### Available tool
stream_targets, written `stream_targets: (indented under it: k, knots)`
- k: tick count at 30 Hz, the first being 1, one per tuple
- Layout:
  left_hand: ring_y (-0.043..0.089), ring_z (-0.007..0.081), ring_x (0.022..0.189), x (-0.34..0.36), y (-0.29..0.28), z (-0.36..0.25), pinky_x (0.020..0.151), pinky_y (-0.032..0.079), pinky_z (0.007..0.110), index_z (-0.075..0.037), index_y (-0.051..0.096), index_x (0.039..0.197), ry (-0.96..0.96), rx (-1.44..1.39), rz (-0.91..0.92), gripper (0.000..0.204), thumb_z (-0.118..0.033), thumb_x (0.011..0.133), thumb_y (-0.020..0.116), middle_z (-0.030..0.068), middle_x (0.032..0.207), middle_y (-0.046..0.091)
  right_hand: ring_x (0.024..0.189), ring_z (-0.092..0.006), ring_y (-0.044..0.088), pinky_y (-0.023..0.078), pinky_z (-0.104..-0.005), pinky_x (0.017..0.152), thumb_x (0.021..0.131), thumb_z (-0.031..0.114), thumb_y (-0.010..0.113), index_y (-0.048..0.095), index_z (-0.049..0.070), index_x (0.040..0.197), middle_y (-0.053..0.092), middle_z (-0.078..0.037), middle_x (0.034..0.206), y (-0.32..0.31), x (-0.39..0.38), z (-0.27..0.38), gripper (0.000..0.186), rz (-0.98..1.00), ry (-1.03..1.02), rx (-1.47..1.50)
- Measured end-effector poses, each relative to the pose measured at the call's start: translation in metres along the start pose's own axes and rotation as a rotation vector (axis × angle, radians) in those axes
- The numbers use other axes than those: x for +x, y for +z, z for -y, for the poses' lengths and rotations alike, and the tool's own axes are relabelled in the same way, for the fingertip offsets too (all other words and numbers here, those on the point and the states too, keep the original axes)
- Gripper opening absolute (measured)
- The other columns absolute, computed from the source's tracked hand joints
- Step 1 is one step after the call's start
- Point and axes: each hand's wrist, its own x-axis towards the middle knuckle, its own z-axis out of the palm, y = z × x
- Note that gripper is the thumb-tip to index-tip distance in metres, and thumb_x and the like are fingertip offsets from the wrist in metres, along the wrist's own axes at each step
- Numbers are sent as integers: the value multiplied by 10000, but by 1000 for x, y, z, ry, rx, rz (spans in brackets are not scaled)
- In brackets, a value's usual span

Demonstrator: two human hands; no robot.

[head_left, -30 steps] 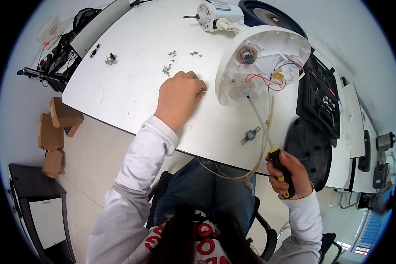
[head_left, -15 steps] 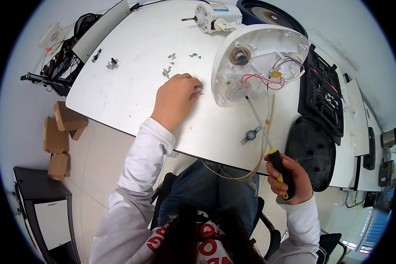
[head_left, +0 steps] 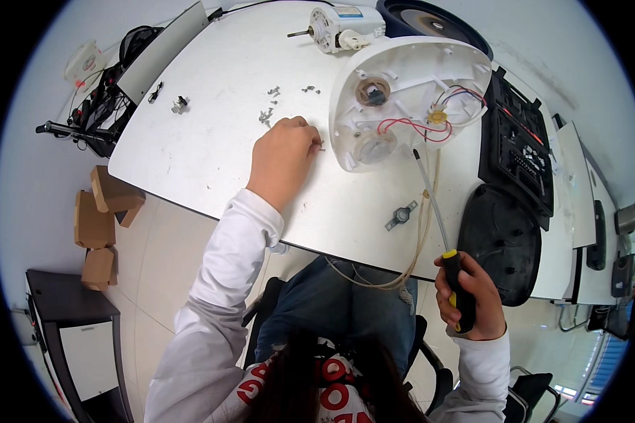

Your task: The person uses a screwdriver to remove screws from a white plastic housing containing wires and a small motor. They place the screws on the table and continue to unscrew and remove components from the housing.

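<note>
My right hand (head_left: 476,299) is wrapped round the black-and-yellow handle of a screwdriver (head_left: 434,201). Its long shaft points up and away, the tip just right of a white plastic shell (head_left: 420,67). Inside the shell are a translucent round part (head_left: 374,148), red and dark wires (head_left: 416,127) and a yellowish part (head_left: 437,117). My left hand (head_left: 283,158) rests on the table left of the shell, fingers curled and pinched. A tiny screw shows by the fingertips; what they grip is hidden. Small screws (head_left: 265,117) lie in loose groups beyond that hand.
A white motor (head_left: 346,29) with a metal shaft stands behind the shell. To the right are an opened black tool case (head_left: 518,141) and a black oval cover (head_left: 499,243). A metal bracket (head_left: 401,216) and a pale cord (head_left: 425,233) lie in front on the white table (head_left: 190,148).
The screwdriver tip has come off the round part inside the shell and moved right. My right hand has drawn slightly back. The shell has shifted a little left; my left hand stays nearly in place.
</note>
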Motion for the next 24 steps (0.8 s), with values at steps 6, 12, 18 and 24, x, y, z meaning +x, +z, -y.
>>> stream_targets:
  k: [6,12,18,24]
  knots:
    - [612,253,790,-3,-4,1,667,499,353,-46,639,848,29,91,-35,94,-83,764,657,50,874,642,546,-127,497,426,-238,528,921,132,464,417,2,1226,546,-118,855,1,-8,-3,334,-87,-92,-199]
    - [643,200,782,-28,-36,-8,675,485,302,-41,594,887,-79,-462,-134,53,-58,839,607,59,823,656,686,-205,582,441,-281,602,758,-7,675,567,41,1149,619,-115,906,15,-13,6,408,-360,-759,-1582]
    - [630,140,838,-45,-61,-40,749,479,277,-7,588,947,-132,-1006,63,86,-48,871,595,42,869,632,734,-194,592,428,-298,624,612,27,771,692,79,1022,656,-44,884,21,-11,11,420,-517,-1042,-1793]
    - [630,156,846,-46,-66,-46,768,502,298,7,597,939,-68,-968,41,89,-34,860,597,67,862,641,790,-226,586,449,-299,673,591,-88,730,673,47,1060,638,-95,930,22,-9,13,492,-461,-1030,-1816]
